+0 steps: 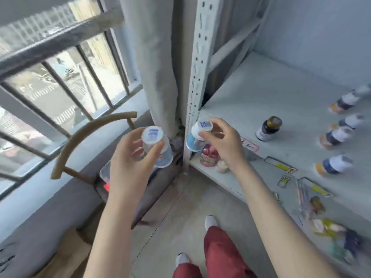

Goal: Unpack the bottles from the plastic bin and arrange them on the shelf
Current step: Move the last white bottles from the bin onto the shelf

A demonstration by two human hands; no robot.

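While aloft, bottles (152, 135) (198, 127) in both hands (130, 157) (222, 141)

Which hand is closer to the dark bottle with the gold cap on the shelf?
Right. The right hand is over the shelf, just left of the dark bottle; the left hand is farther left, beyond the shelf post.

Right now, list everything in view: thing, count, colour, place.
shelf: one, pale grey, right
held bottles: two, white caps, blue labels, centre
dark bottle: one, brown, gold cap, upright on shelf
white-capped bottles: four, dark blue and orange, shelf's right side
packets: several, blurred, shelf front
chair: one, brown wood, beside window
plastic bin: one, clear, at chair, partly hidden
curtain: one, grey, centre
left hand: grips one bottle
right hand: grips the other, at shelf's left edge
legs: red trousers, white shoes, bottom
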